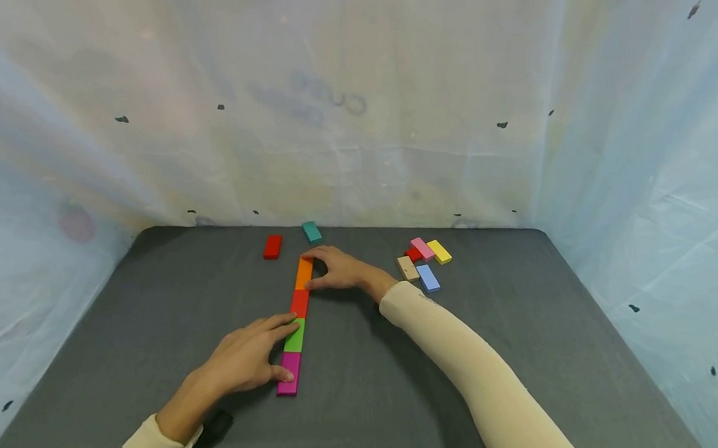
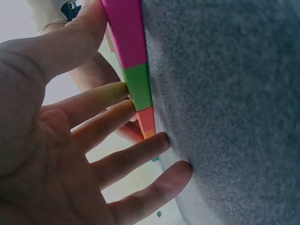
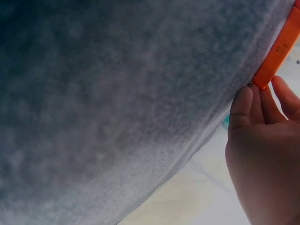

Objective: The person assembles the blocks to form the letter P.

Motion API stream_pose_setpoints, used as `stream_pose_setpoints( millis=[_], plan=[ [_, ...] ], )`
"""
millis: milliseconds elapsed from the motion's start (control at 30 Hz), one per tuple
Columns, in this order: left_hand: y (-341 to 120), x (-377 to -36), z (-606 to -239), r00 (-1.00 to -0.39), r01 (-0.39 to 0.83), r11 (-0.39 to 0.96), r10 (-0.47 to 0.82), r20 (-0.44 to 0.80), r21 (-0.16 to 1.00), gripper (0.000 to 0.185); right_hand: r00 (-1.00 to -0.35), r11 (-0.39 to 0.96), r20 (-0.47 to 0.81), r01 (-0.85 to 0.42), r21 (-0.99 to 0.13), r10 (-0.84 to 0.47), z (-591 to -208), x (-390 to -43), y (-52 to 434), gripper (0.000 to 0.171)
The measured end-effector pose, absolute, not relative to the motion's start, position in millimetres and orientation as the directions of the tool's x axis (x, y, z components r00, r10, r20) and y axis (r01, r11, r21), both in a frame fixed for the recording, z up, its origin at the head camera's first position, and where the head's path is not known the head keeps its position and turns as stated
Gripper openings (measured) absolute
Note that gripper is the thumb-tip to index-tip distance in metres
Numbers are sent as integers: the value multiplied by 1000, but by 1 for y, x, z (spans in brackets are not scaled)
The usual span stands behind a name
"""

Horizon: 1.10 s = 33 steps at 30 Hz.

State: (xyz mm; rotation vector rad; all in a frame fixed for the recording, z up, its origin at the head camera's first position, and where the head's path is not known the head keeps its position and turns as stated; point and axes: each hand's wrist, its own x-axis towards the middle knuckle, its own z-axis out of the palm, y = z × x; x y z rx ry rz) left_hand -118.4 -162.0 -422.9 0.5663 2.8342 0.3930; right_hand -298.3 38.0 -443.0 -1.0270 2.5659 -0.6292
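Observation:
Four flat blocks lie end to end in a line on the grey cloth: orange block (image 1: 304, 273) (image 3: 279, 49) farthest, then red block (image 1: 299, 303) (image 2: 146, 117), green block (image 1: 294, 335) (image 2: 138, 86) and magenta block (image 1: 289, 374) (image 2: 124, 28) nearest. My left hand (image 1: 253, 355) (image 2: 56, 140) lies flat at the line's left side. Its straight fingertips touch the green block and its thumb rests against the magenta block. My right hand (image 1: 337, 268) (image 3: 267, 154) is at the right of the orange block, fingertips pressing its far end, thumb by its near side.
A loose red block (image 1: 272, 246) and a teal block (image 1: 312, 232) lie near the back wall. At the right sits a cluster: pink (image 1: 422, 248), yellow (image 1: 439, 251), tan (image 1: 407, 268), blue (image 1: 427, 278) and a small red block (image 1: 413, 254). White sheeting walls three sides.

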Motion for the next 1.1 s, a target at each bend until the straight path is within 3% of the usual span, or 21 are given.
stream_pose_setpoints(
  millis=[700,900,1100],
  plan=[
    [-164,-118,-422,-900,351,888,408,-156,296,85,-693,628,-93,-579,-519,-715,-441,-300,38,73],
    [-161,-120,-423,-893,375,874,430,-133,308,84,-738,624,-16,-558,-547,-674,-428,-316,37,70],
    [-163,-120,-423,-896,365,882,420,-144,298,86,-708,595,7,-599,-536,-706,-424,-335,12,72]
  ],
)
